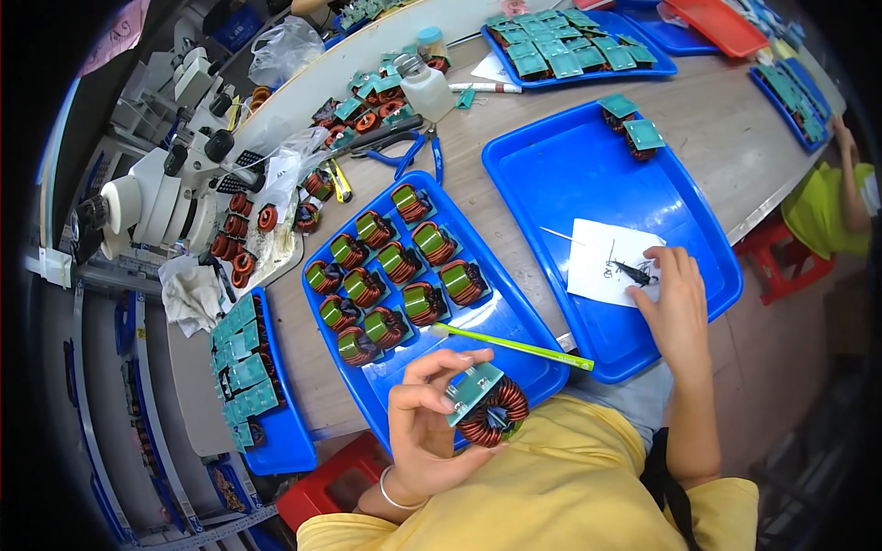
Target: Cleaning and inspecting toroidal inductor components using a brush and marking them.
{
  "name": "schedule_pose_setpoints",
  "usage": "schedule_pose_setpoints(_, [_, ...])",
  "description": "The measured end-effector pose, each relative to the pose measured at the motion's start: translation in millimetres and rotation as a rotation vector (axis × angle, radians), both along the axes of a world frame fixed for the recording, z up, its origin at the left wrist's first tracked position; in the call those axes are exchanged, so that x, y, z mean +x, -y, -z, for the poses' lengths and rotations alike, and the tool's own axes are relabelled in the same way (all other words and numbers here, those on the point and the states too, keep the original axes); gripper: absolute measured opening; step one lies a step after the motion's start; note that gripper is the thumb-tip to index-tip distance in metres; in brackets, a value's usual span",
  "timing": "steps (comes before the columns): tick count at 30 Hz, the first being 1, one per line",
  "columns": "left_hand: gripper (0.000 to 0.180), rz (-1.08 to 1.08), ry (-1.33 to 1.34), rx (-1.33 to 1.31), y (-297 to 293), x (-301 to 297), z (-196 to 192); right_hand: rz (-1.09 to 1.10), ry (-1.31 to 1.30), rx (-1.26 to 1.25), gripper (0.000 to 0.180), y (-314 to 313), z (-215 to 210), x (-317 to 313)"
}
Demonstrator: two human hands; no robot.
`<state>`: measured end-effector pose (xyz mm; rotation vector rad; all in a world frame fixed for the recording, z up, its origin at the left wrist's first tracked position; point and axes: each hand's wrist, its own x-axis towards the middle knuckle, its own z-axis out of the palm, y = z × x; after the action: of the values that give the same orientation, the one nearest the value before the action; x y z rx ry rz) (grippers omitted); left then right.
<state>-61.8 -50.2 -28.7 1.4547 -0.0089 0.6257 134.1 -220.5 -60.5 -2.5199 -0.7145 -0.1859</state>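
Note:
My left hand point(430, 418) grips a copper-wound toroid coil point(496, 415) with a small green circuit board point(473, 393) on its upper side. The coil is tilted in front of my yellow shirt. Over the right blue tray point(611, 197), my right hand point(675, 298) is open, thumb and fingers apart around a small pile of thin black pieces point(636, 273). Whether a fingertip touches them I cannot tell. They lie on a white sheet of paper point(588, 248) with dark marks. A bright green stick point(519, 346) rests across the left blue tray point(524, 363), which holds several coils point(400, 262) on boards.
Coils with boards point(645, 136) sit in the right tray's far corner. Blue-handled pliers point(404, 158), a yellow cutter knife point(340, 182) and a clear bottle point(424, 89) lie beyond. Board-filled trays point(570, 44) stand farther back and left. Another person's arm point(850, 179) shows at right.

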Motion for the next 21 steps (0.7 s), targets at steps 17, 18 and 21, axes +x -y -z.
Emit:
schedule_pose_setpoints(17, [0.064,0.072,-0.059,-0.177,-5.4,1.7,-0.3,-0.301,-0.447,0.795,0.012,-8.7,-59.3,-34.3])
schedule_pose_setpoints(18, [0.064,0.075,-0.061,-0.180,-4.4,2.3,-0.6,-0.468,-0.428,0.798,0.015,-7.9,-65.5,-37.9])
schedule_pose_setpoints(21, [0.065,0.050,-0.035,-0.130,-2.7,3.0,-1.0,-0.651,-0.457,0.877,0.021,-8.4,-73.7,-45.3])
